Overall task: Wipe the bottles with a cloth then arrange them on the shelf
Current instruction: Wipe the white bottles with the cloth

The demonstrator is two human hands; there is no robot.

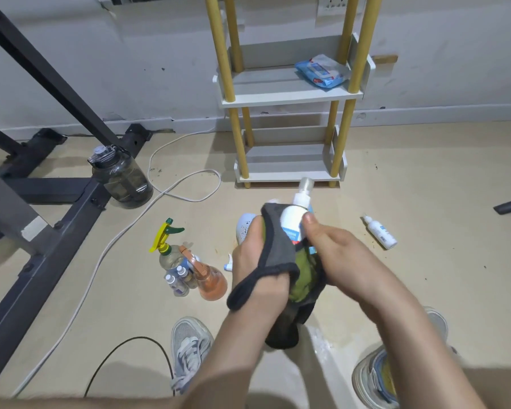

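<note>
My right hand (334,255) grips a white bottle (292,219) with a blue label and a clear cap, held above the floor. My left hand (254,261) holds a grey and green cloth (278,249) wrapped against the bottle's left side; the cloth hangs down below both hands. The white shelf (289,97) with yellow posts stands against the wall ahead. On the floor to the left stand a clear spray bottle (167,246) with a yellow-green trigger, an orange spray bottle (211,281) and three small vials (179,280). Another white bottle (379,232) lies on the floor to the right.
A blue wipes pack (322,70) lies on the shelf's upper board. A dark water jug (121,177), a black metal frame (56,184) and a white cable (171,190) occupy the left floor. My shoes (189,349) are below. A white round object (244,228) sits behind my left hand.
</note>
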